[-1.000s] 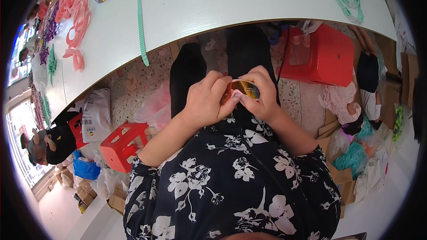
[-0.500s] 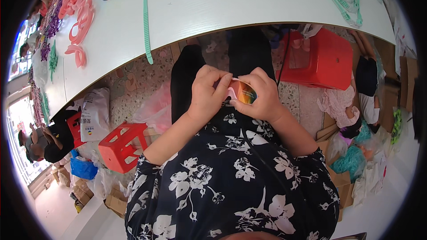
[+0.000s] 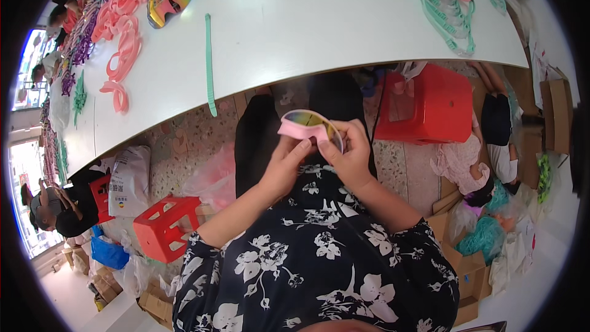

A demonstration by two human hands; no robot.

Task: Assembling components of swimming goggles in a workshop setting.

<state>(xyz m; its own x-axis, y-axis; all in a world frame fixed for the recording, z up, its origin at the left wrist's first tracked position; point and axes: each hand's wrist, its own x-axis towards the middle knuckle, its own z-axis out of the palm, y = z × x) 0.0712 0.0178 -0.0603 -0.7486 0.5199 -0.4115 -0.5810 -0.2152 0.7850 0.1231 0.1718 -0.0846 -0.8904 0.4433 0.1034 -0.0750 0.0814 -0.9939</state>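
Over my lap, both hands hold a pair of goggles with a pink frame and a rainbow-mirrored lens [image 3: 299, 130]. My left hand [image 3: 284, 163] grips the lower left side, its thumb near the nose notch. On the other side, my right hand [image 3: 351, 158] pinches the rim, with its thumb beside the notch and fingers behind the lens. A single mint-green strap [image 3: 209, 64] lies on the white table [image 3: 270, 43] beyond my hands. Farther off on that table are a mirrored lens [image 3: 168, 1] and a trail of pink goggle frames [image 3: 125, 49].
Pink goggles with green straps [image 3: 444, 6] lie at the table's far right. Red stools stand at the right [image 3: 424, 104] and left [image 3: 166, 227]. A white sack [image 3: 130, 178] and pink plastic bag [image 3: 212, 178] rest on the floor. Other people are at both sides.
The goggles have turned, so more lens and pink frame show. Both hands have shifted to their lower edge. The view has tilted, bringing more of the table's far side into sight.
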